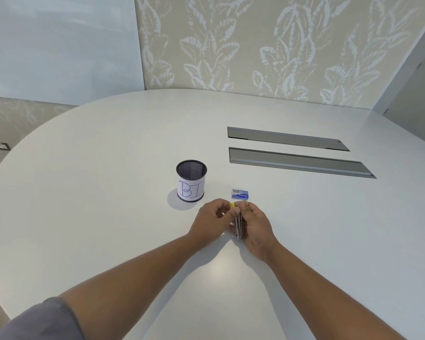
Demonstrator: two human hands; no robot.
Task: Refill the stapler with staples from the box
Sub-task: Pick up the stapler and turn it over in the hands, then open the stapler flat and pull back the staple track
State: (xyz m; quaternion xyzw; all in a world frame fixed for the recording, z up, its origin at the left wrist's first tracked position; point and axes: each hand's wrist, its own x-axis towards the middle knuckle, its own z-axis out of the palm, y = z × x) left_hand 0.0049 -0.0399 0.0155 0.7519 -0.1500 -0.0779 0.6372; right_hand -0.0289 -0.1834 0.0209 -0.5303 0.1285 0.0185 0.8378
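A small metal stapler [238, 225] with a yellow tip is held between both hands just above the white table [108, 217]. My left hand [212, 220] pinches it at the yellow end, fingers curled. My right hand [257, 228] grips its right side, fingers curled round it. Most of the stapler is hidden by the fingers. The blue staple box [240, 194] lies on the table just beyond my hands, apart from them.
A black mesh cup [191, 180] with a white paper label stands left of the box. Two long grey cable slots [297, 150] are set into the table at the right. A patterned wall stands behind the table.
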